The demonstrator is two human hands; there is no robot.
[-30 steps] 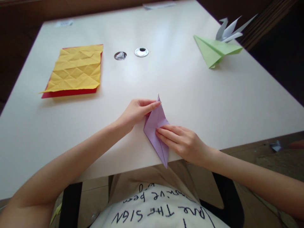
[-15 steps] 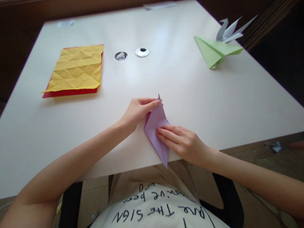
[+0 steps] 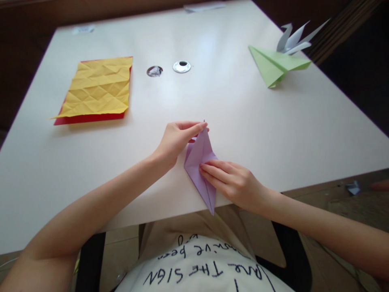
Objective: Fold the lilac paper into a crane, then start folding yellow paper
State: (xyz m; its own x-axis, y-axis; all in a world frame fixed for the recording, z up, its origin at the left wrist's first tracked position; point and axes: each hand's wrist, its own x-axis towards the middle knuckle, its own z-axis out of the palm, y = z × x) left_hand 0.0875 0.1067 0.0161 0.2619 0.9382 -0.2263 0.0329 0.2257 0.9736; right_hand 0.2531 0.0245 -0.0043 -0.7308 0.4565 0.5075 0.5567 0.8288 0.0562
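Observation:
A folded purple paper (image 3: 199, 156), long and pointed at both ends, lies at the near edge of the pale table (image 3: 212, 97), its lower tip hanging past the edge. My left hand (image 3: 176, 140) pinches the upper tip between thumb and fingers. My right hand (image 3: 232, 180) lies flat with its fingers pressing the middle of the purple paper onto the table.
A creased yellow sheet (image 3: 99, 87) lies on a red sheet (image 3: 88, 118) at the far left. A green folded paper (image 3: 275, 65) and a white paper crane (image 3: 293, 38) sit at the far right. Two round grommets (image 3: 168, 69) are set in the table's middle.
My left hand's fingers have lifted slightly and closed on the purple paper's upper tip. My right hand has stayed put.

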